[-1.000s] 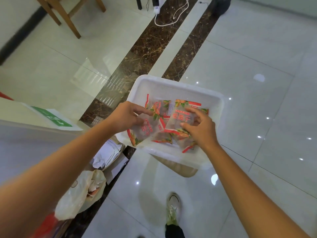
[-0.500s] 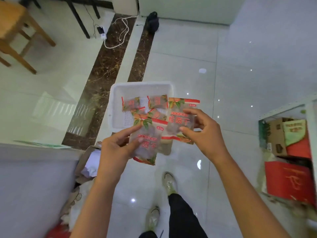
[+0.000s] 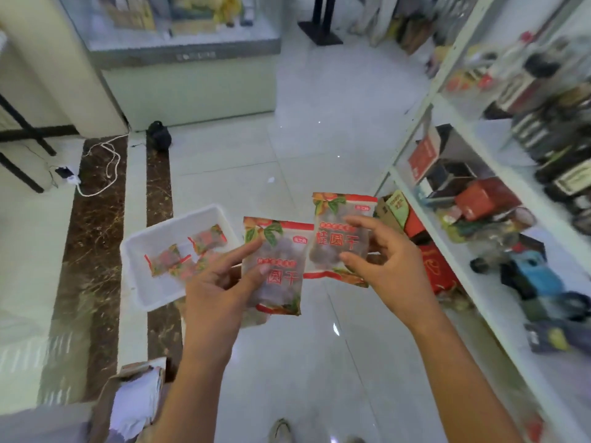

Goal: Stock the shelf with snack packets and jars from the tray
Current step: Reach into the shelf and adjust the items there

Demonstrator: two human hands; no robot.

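Both hands are raised at frame centre, each holding one snack packet upright with the printed face toward the viewer.

- Left hand (image 3: 217,292): fingers grasp the left packet (image 3: 287,260) at its left edge, thumb across the front. The packet's bottom edge hangs free below the hand.
- Right hand (image 3: 383,266): fingers grasp the right packet (image 3: 329,241) from its right edge, fingertips curled onto the front face. This packet sits higher in the frame.
- The two packets overlap: the left packet's right edge crosses in front of the right packet's lower left corner.

The tray (image 3: 137,282) lies on the floor (image 3: 243,161), left of centre, just beside the left hand in the frame. It holds several more packets (image 3: 204,239) lying flat, grouped toward its far right corner. The near part of the tray floor is bare.

The shelf (image 3: 499,148) runs down the right side of the frame, its white front edges slanting from upper centre to lower right. Its boards carry boxes and bottles, blurred. Red boxes (image 3: 438,273) stand on the floor at the shelf's foot, just right of the right hand.

Open room: a wide strip of pale tile runs from the hands to a cabinet (image 3: 192,75) at upper centre. A white cable (image 3: 105,167) lies at the left. A cardboard box (image 3: 137,398) sits at lower left. A shoe (image 3: 281,430) shows at the bottom edge.
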